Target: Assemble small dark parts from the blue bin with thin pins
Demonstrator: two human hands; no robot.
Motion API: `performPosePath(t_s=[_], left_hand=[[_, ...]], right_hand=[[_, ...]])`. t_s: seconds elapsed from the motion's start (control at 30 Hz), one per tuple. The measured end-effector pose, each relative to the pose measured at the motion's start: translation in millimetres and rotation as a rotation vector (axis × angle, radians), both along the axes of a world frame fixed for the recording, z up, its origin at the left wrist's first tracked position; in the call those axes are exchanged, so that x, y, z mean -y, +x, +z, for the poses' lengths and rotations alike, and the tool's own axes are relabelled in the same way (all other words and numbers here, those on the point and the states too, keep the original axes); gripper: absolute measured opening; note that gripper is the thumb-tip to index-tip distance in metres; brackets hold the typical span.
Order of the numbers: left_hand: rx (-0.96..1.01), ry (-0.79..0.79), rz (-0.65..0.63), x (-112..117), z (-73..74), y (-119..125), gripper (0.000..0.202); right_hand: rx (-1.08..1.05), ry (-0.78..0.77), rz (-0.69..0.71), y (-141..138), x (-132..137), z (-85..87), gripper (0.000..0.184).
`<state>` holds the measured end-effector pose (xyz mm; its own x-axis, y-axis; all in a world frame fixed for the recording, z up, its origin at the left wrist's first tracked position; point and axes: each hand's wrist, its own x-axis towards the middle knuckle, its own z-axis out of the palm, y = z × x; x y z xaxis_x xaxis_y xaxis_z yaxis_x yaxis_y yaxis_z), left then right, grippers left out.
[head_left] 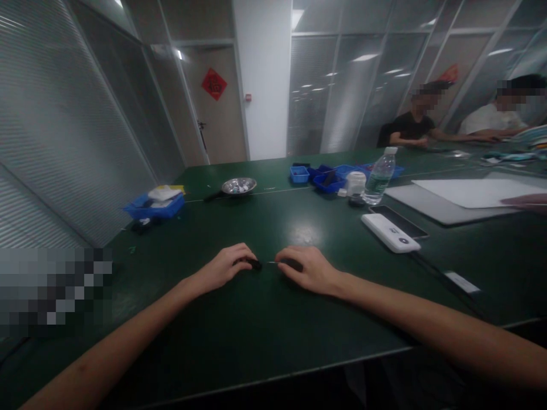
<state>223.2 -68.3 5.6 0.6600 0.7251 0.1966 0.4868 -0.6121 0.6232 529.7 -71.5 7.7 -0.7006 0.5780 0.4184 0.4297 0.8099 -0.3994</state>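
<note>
Over the near middle of the green table [239, 341], two bare hands face each other, knuckles up, with a narrow gap between them. The left hand [237, 263] pinches a small black piece [256, 264] between thumb and fingers, so that only its end shows. The right hand [311, 269] is closed around a dark-handled tool [292, 263], its thin, pale shaft [270, 262] pointing left at the black piece. Whether the tip touches that piece cannot be told at this size.

The step in hand seems to be lining the shaft up with the piece. The next move would call for a firm left pinch and a straight, gentle push or turn from the right; a slanted shaft could slip past the small target.

Farther out, to the right, a white device [391, 232] lies beside a dark flat slab [399, 221], with a clear bottle [379, 177] standing just beyond. Blue bins [299, 175] sit to the bottle's left. Beyond the left hand are a metal pan [239, 194] holding small bits and, nearer the partition, a blue tray [171, 210]. Two other people sit at the far right.
</note>
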Motion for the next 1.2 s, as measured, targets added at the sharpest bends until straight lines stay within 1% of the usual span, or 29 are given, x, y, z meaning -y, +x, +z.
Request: performPosePath(t_s=[0.03,0.1,0.17,0.23,0.3,0.33,0.4,0.47,0.57,0.67,0.8,0.87,0.93,1.0,1.1,1.2], left_hand=[[-0.015,0.025,0.041,-8,-0.7,-13,0.023],[-0.059,0.070,0.170,-26,-2.4,-46,0.025],[-0.109,0.120,0.339,-43,-5.0,-87,0.028],[-0.149,0.164,0.535,-56,-8.5,-128,0.033],[-0.180,0.187,0.704,-63,-12.2,-165,0.037],[-0.192,0.181,0.768,-66,-13.7,-180,0.040],[-0.206,0.146,0.843,-68,-15.3,-204,0.044],[-0.213,0.088,0.860,-70,-14.9,-219,0.047],[-0.255,-0.005,0.906,-73,-11.9,-233,0.046],[-0.350,-0.045,0.995,-75,-8.7,-240,0.035],[-0.418,-0.078,1.047,-71,-6.1,-241,0.026],[-0.416,-0.040,1.068,-67,-4.9,-239,0.027],[-0.385,0.029,1.073,-61,-3.1,-234,0.029],[-0.317,0.056,1.085,-57,-0.6,-229,0.031],[-0.141,0.016,1.095,-56,2.4,-219,0.037],[0.024,-0.008,1.065,-61,2.2,-212,0.042]], right_hand=[[0.002,-0.007,0.004,1,0,0.3,0.024],[0.003,-0.018,0.006,1,0,0.3,0.024],[-0.001,-0.024,0.005,1,0,-0.6,0.024],[-0.009,-0.025,0.003,1,0,-1.7,0.024],[-0.010,-0.025,0.003,2,-1,-2.7,0.024],[-0.011,-0.022,0.001,2,-1,-3.0,0.023],[-0.009,-0.021,-0.002,2,-2,-3.1,0.024],[-0.010,-0.020,-0.003,2,-3,-2.8,0.024],[-0.008,-0.032,0.011,2,-2,-1.7,0.025],[-0.010,-0.039,0.017,2,-1,-0.7,0.024],[-0.021,-0.042,0.010,2,0,-0.2,0.023],[-0.019,-0.046,0.010,2,0,-0.1,0.023],[-0.012,-0.052,0.009,2,0,0.0,0.023],[-0.005,-0.054,0.009,2,-1,-0.2,0.023],[-0.002,-0.057,0.020,2,-2,-1.0,0.024],[-0.005,-0.065,0.028,2,-2,-1.7,0.024]])
